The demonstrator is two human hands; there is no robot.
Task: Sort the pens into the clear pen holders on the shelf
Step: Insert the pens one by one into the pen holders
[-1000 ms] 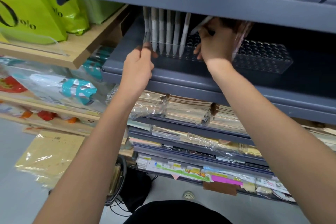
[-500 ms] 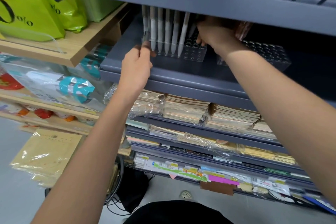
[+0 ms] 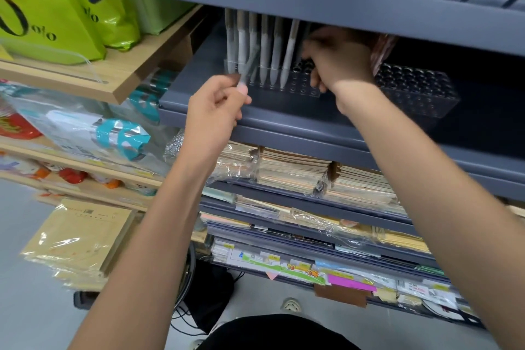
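Shows clear glossy plastic at pen holder (image 3: 301, 89), smooth matt grey metal at shelf (image 3: 312, 133), glossy green plastic at bags (image 3: 42, 11).

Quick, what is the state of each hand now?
Left hand: pinches what seems a pen.
Right hand: curled, grips a pink pack, partly hidden.
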